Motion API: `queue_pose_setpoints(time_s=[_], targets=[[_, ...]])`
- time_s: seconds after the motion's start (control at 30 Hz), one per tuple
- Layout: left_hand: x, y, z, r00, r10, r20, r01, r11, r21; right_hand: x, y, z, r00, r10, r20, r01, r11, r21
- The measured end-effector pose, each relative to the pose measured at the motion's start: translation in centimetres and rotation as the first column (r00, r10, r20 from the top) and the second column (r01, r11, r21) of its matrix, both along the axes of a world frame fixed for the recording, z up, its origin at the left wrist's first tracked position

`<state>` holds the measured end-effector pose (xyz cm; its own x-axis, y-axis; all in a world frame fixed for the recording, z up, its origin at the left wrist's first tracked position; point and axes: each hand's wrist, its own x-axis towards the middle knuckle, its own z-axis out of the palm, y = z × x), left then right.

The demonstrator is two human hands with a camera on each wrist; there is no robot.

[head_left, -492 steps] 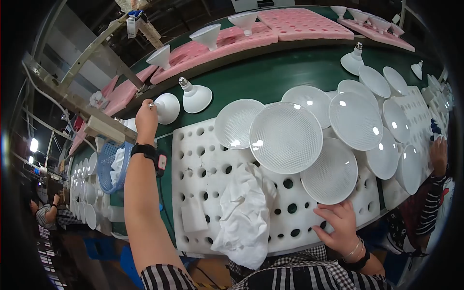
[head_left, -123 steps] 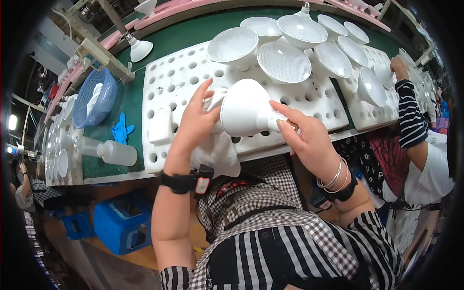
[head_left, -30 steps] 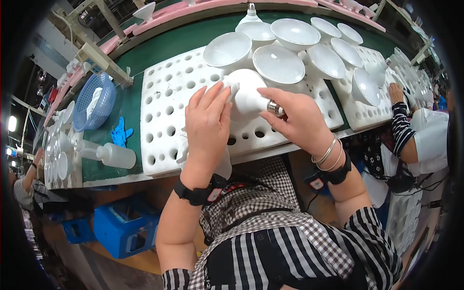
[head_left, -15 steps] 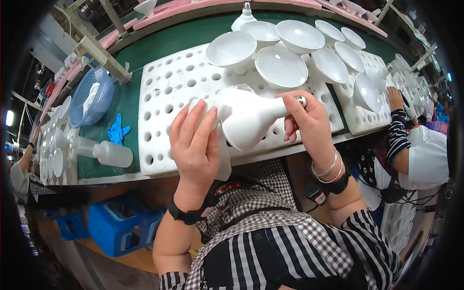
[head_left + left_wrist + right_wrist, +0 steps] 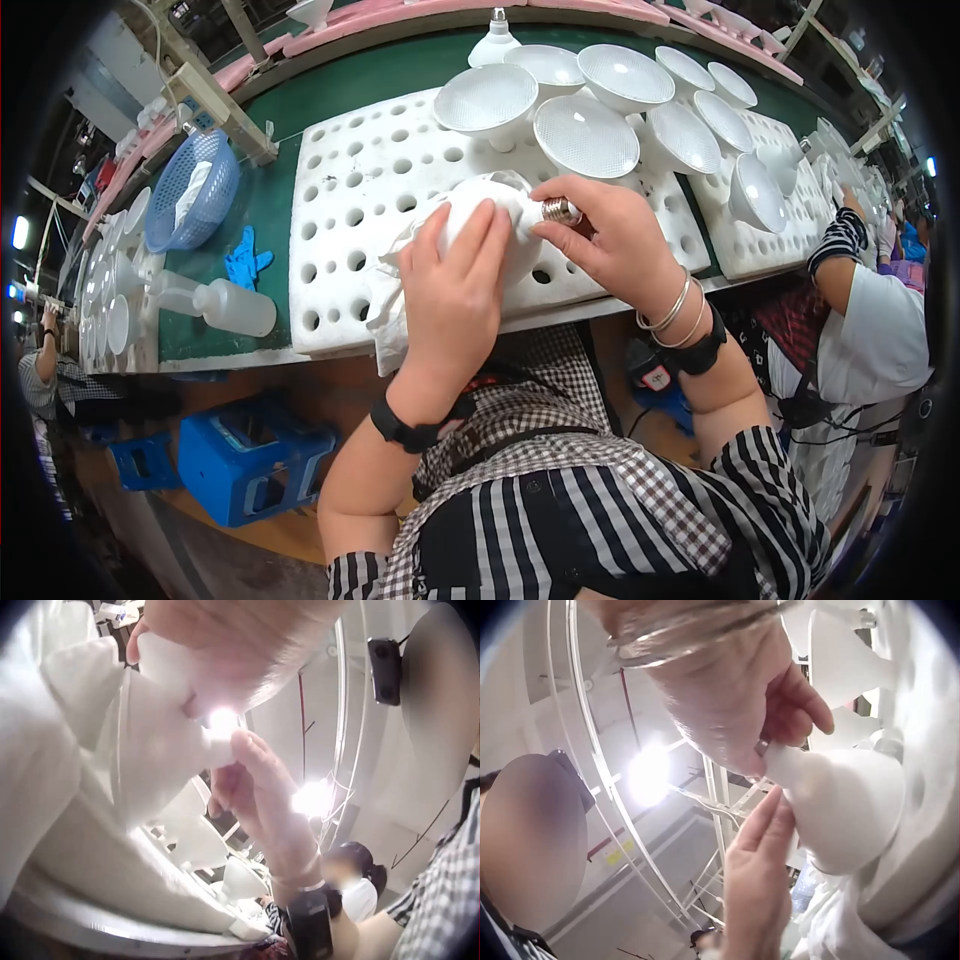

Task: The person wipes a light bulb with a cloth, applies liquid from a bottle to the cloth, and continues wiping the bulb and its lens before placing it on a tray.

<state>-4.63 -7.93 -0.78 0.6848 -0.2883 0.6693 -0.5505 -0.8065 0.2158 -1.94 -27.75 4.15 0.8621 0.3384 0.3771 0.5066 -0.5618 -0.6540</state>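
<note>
At frame centre, pinches white lamp [image 5: 847, 806] by metal screw base [image 5: 557, 210] in right hand [image 5: 627, 245]; rests left hand [image 5: 450, 300], with fingers [image 5: 470, 243] extended, over white cloth [image 5: 386, 305].

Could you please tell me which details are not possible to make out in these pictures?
Front of the held lamp: head view, turned away, behind the left hand and white cloth.
Base of a standing lamp: head view, hidden under its own front.
Whole left hand: left wrist view, cut off by the top edge.
Writing on the label near the right wristband: head view, too small.
</note>
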Motion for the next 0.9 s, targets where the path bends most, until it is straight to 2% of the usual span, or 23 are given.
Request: queue_pose_setpoints(time_s=[0.1, 0.2, 0.27, 0.33, 0.37, 0.4, 0.47, 0.5, 0.53, 0.6, 0.63, 0.67, 0.7, 0.73, 0.8, 0.87, 0.9], targets=[[-2.9, 0.6, -2.6, 0.995, -0.097, 0.014, 0.094, 0.985, 0.146, 0.1, -0.2, -0.6, 0.998, -0.047, 0.033, 0.046, 0.999, 0.016], [-3.6, 2.0, -3.9, 0.993, -0.111, -0.051, 0.116, 0.986, 0.118, 0.7, -0.2, -0.8, 0.997, -0.066, 0.042, 0.063, 0.995, 0.076], [-3.4, 2.5, -3.4, 0.995, -0.098, -0.023, 0.1, 0.992, 0.071, 0.7, 0.0, -0.6, 0.994, -0.095, 0.051, 0.092, 0.994, 0.058], [-2.3, 2.4, -2.4, 0.996, 0.025, 0.081, -0.007, 0.976, -0.216, 0.4, 0.5, -0.7, 0.991, -0.13, 0.036, 0.126, 0.987, 0.095], [-1.7, 2.1, -1.4, 0.998, 0.023, 0.066, -0.006, 0.97, -0.243, 0.2, 0.8, -0.7, 0.987, -0.159, 0.021, 0.155, 0.979, 0.13], [-1.1, 2.2, -1.0, 0.997, 0.029, 0.068, -0.012, 0.97, -0.243, 0.0, 1.0, -0.6, 0.988, -0.153, 0.023, 0.148, 0.98, 0.131], [0.1, 2.3, -0.6, 1.0, 0.008, -0.028, -0.008, 1.0, -0.003, -0.5, 1.4, -0.4, 0.977, -0.172, -0.125, 0.19, 0.97, 0.149], [1.2, 3.0, -1.7, 0.995, 0.096, 0.0, -0.096, 0.995, -0.005, -0.6, 1.6, -0.3, 0.981, -0.179, -0.067, 0.187, 0.974, 0.13], [1.4, 3.6, -1.7, 0.996, 0.094, 0.001, -0.094, 0.996, -0.003, -0.5, 1.8, -0.5, 0.981, -0.182, -0.067, 0.189, 0.973, 0.132], [1.7, 4.0, -0.8, 0.995, 0.091, -0.037, -0.096, 0.982, -0.161, -0.3, 2.1, -0.9, 0.991, -0.133, -0.019, 0.134, 0.969, 0.207], [1.1, 3.2, -0.4, 0.997, -0.023, -0.072, 0.004, 0.967, -0.255, -0.5, 2.8, -1.0, 0.99, -0.14, -0.025, 0.143, 0.968, 0.208], [0.4, 2.2, 0.2, 0.997, -0.025, -0.077, 0.005, 0.967, -0.253, -0.6, 3.7, -0.9, 0.993, -0.114, 0.028, 0.109, 0.984, 0.143], [-0.2, 1.3, 0.9, 0.988, -0.092, -0.126, 0.052, 0.956, -0.29, -0.6, 4.3, -0.7, 0.993, -0.079, 0.085, 0.073, 0.994, 0.076], [-0.4, 0.9, 1.2, 0.973, -0.155, -0.169, 0.093, 0.94, -0.327, -0.5, 4.5, -0.4, 0.994, -0.072, 0.087, 0.065, 0.995, 0.08], [0.1, 1.3, 0.0, 0.977, -0.125, -0.174, 0.053, 0.929, -0.367, -0.5, 4.9, 0.2, 0.983, 0.12, 0.137, -0.118, 0.993, -0.025], [0.4, 1.4, -1.2, 0.954, -0.175, -0.243, -0.011, 0.79, -0.613, -0.6, 4.6, 0.2, 0.974, 0.164, 0.155, -0.161, 0.986, -0.031], [0.6, 1.7, -1.0, 0.978, -0.129, -0.161, 0.02, 0.836, -0.548, -0.5, 4.1, 0.1, 0.969, 0.19, 0.157, -0.192, 0.981, -0.006]])
